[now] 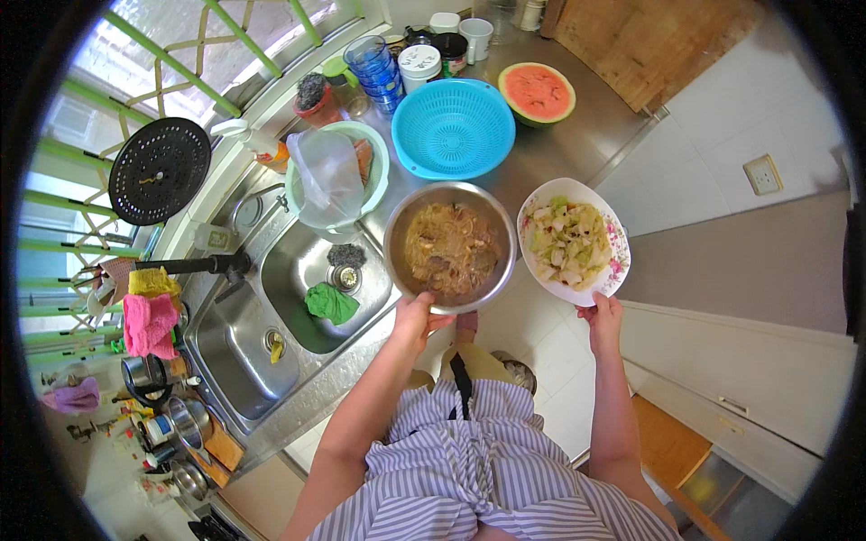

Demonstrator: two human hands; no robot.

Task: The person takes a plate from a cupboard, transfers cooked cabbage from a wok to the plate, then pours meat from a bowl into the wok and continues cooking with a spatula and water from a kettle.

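My left hand point(417, 318) grips the near rim of a round stainless steel bowl point(450, 248) filled with a brown stew-like dish, perhaps with noodles. In my right hand point(602, 319) is a white floral plate point(612, 251) heaped with cooked cabbage. The bowl and the plate are side by side in front of me, nearly level, with their rims very close. Just beyond the bowl a blue plastic colander point(453, 128) stands on the steel counter. Half a watermelon point(536, 92) lies to the right of the colander, cut face up.
At the left is a double steel sink point(284, 270) with a green cloth point(331, 303) and a steel scourer point(346, 255). A pale green basin point(380, 155) holds a plastic bag. Blue cups point(372, 67) and jars line the window side. White cabinets point(731, 365) stand at the right.
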